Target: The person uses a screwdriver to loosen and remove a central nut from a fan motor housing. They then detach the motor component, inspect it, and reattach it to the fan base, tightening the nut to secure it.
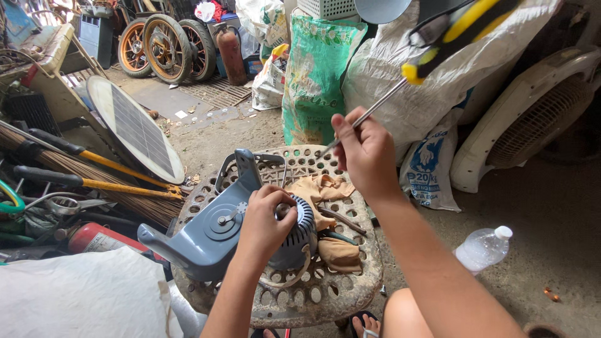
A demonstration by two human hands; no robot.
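Grey fan motor housing (pixel 294 235); yellow-black screwdriver (pixel 438 47).

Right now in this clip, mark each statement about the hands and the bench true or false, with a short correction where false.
1. The left hand rests on the grey fan motor housing. True.
2. The right hand grips the screwdriver by its yellow handle. False: it grips the metal shaft of the screwdriver, and the handle points up and away.
3. The motor housing sits on a perforated metal stool. True.
4. A tan cloth lies on the stool beside the housing. True.
5. The plastic water bottle stands upright on the stool. False: it lies on the ground to the right.
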